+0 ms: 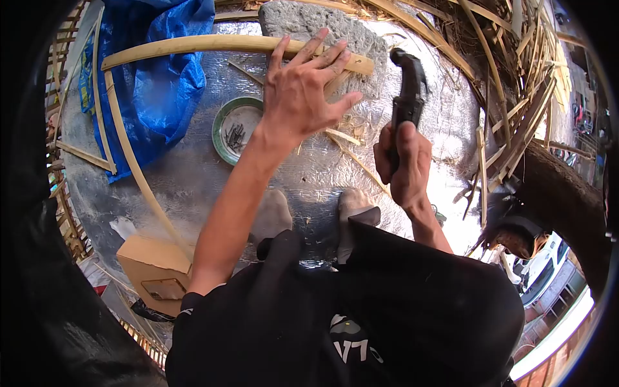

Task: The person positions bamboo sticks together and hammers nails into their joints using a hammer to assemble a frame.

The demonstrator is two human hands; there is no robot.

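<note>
A curved pale wooden strip (pixel 213 43) lies with its right end on a rough grey stone block (pixel 284 16). My left hand (pixel 300 90) is spread flat over that end, fingers apart and pressing on the wood. To the right, my right hand (pixel 407 158) is wrapped round the handle of a black hammer (pixel 410 84), held upright with its head beside the stone. Below and left of my left hand, a round green-rimmed dish (pixel 218 132) holds several nails. A second long strip (pixel 132 155) meets the first at its left end and runs down toward a cardboard box.
A blue tarp (pixel 158 97) lies at the left, the cardboard box (pixel 151 264) at the lower left. Split wood pieces (pixel 516 97) are piled at the upper right. Thin slivers are scattered on the silvery floor sheet (pixel 303 174). A thick log (pixel 567 187) stands at the right.
</note>
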